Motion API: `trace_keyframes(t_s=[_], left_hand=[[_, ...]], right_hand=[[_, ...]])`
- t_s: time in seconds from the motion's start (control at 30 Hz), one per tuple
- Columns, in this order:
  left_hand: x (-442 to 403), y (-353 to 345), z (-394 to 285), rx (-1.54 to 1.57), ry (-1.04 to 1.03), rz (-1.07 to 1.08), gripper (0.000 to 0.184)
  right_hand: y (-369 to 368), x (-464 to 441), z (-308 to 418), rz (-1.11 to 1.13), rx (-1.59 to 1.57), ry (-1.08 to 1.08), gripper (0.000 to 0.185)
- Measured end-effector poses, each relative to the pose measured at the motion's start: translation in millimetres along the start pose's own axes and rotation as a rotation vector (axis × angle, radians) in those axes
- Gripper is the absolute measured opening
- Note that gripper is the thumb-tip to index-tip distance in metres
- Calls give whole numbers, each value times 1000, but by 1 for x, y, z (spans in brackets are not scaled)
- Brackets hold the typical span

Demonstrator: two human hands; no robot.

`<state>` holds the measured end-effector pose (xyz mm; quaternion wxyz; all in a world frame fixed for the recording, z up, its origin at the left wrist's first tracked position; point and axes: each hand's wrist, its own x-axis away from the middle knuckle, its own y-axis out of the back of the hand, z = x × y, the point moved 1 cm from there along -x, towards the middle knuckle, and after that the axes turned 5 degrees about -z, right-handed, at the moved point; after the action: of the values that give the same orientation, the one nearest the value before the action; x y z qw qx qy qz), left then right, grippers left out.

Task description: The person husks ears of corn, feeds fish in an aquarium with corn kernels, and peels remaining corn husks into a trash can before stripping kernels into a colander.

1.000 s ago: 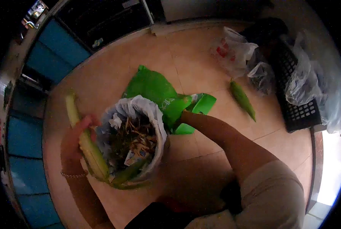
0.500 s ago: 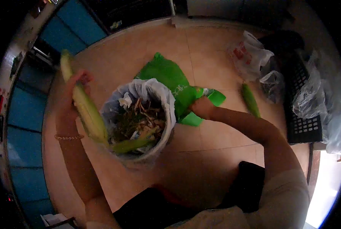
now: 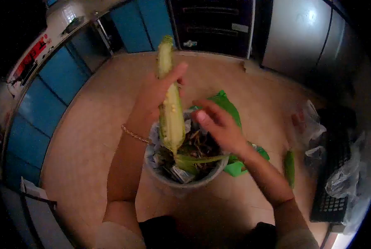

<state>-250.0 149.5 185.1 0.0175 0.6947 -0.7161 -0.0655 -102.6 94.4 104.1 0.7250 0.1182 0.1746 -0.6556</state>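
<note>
My left hand is wrapped round a long, pale green ear of corn, held upright over the bin. Part of its husk is stripped, and yellowish spots show on the side. From its lower end a green husk leaf hangs across the bin's opening. My right hand is above the bin's right side, fingers apart, holding nothing. Below both hands stands the lined waste bin, filled with plant scraps and bits of paper. A green bag lies behind the bin, partly hidden by my right hand.
Another green ear lies on the tiled floor to the right. Beyond it are a black basket and crumpled clear plastic bags. Blue cabinets line the left side, with a silver appliance at the back right.
My right hand has left the green bag and come over the bin, opening. My left hand has brought the ear from the bin's left side to above it. The view has shifted.
</note>
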Motion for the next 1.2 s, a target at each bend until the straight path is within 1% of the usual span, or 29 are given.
trace_keyframes(t_s=[0.03,0.1,0.13,0.2,0.23,0.3,0.33,0.37,0.4,0.43,0.5,0.57,0.63,0.67,0.73,0.77,0.8,0.83,0.87,0.9,0.93,0.97,1.0,1.03,1.07,1.1,1.13,1.17,1.2], left_hand=[[2,-3,-1,0,-11,-12,37],[6,-9,1,121,-3,-54,41],[6,-7,2,121,-9,-61,41],[6,-9,7,260,-120,35,36],[3,-5,8,263,-127,35,36],[-1,0,13,524,-101,87,35],[-1,1,15,525,-107,91,35],[2,1,18,448,-143,44,34],[5,1,21,371,-179,-4,33],[6,0,27,374,-187,1,33],[10,0,38,-90,-237,4,31],[10,-3,39,-28,-262,2,31],[10,-1,41,34,-284,-2,31],[10,-1,43,29,-287,-4,31],[12,3,44,29,-295,2,31],[17,4,38,-50,-307,3,31],[22,1,35,-129,-319,5,31],[23,-2,37,-130,-322,20,31],[23,-2,40,-189,-387,34,32],[24,-5,41,-247,-452,49,33],[27,-9,41,-250,-452,60,33],[30,-11,36,-347,-491,55,35],[33,-14,34,-444,-529,47,37],[35,-17,34,-446,-530,52,37],[35,-18,34,-452,-587,39,38],[36,-19,34,-457,-645,25,39],[37,-19,33,-457,-645,26,39],[39,-18,31,-517,-644,17,39],[41,-18,29,-574,-641,8,39]], right_hand=[[-11,-3,0,11,-2,12,39],[-28,-5,-2,53,-11,-26,40],[-34,-8,-5,62,10,-50,40],[-40,-11,-11,37,-2,-40,39],[-42,-14,-12,7,-8,-27,39],[-45,-15,-8,-12,-68,-42,38],[-46,-16,-6,-33,-128,-56,37],[-48,-17,-7,-36,-127,-50,37],[-50,-17,-9,-107,-122,-2,36],[-50,-19,-10,-178,-114,48,36],[-48,-21,-14,-216,-75,82,36],[-44,-24,-17,-253,-38,120,36],[-36,-24,-21,-159,-93,-7,39],[-31,-25,-16,-161,-97,-6,39],[-24,-33,-3,-268,-317,-117,42],[-22,-38,4,-281,-317,-114,42],[-17,-42,12,-299,-209,-99,45],[-11,-45,17,-317,-101,-85,48],[-8,-50,20,-330,-102,-85,48],[-7,-56,23,-319,-16,12,50],[-3,-59,25,-304,69,108,52],[0,-64,26,-311,69,106,52],[4,-68,25,-306,162,57,53],[7,-68,24,-301,254,8,53],[8,-66,29,-302,255,8,53],[10,-63,38,-321,275,15,48],[12,-60,44,-340,295,22,44],[13,-60,41,-341,295,23,44],[15,-60,37,-340,346,72,45]])
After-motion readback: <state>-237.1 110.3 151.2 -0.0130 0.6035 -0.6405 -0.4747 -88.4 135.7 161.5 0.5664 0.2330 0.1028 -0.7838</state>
